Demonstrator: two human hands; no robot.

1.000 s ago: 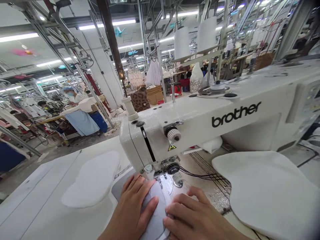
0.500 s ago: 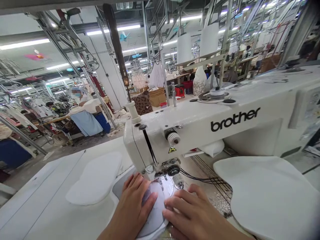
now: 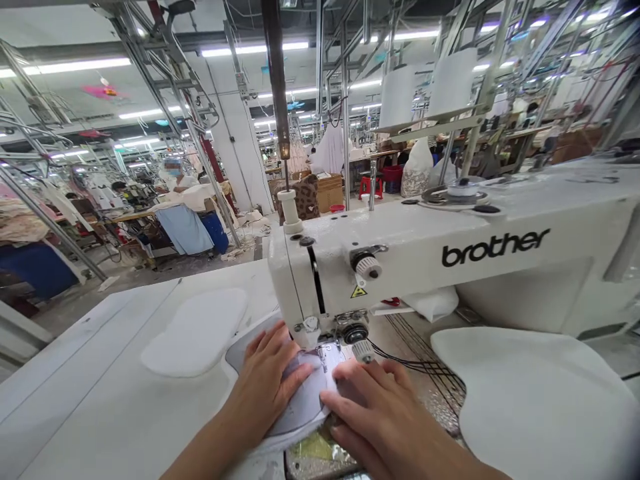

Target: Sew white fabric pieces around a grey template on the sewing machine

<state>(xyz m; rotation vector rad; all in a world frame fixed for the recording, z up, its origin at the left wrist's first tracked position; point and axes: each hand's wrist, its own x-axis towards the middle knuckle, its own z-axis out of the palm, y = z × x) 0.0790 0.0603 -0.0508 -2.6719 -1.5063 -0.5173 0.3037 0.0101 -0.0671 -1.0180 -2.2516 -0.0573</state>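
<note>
A curved grey cloth piece (image 3: pixel 300 407) with a white, thick layer showing along its rim lies under the presser foot (image 3: pixel 324 360) of a white sewing machine (image 3: pixel 400 260). My left hand (image 3: pixel 267 373) rests flat on the piece, left of the needle area, fingers stretched and thumb apart. At the right edge of the same piece, my right hand (image 3: pixel 373 407) has its fingers bent, gripping the edge close to the foot. Its lower fingertips are partly hidden. The machine's lamp lights the cloth between my hands.
White shaped pieces lie on the table to the left (image 3: pixel 197 333) and right (image 3: pixel 535 393). Dark threads (image 3: pixel 415 363) run behind my right hand. Thread cones (image 3: pixel 453 80) stand above the machine. Farther back, a person (image 3: pixel 183 177) sits among worktables.
The view has turned slightly left, so the machine appears farther right. Both hands remain on the cloth piece, whose front edge has shifted up toward the machine, baring the machine bed below.
</note>
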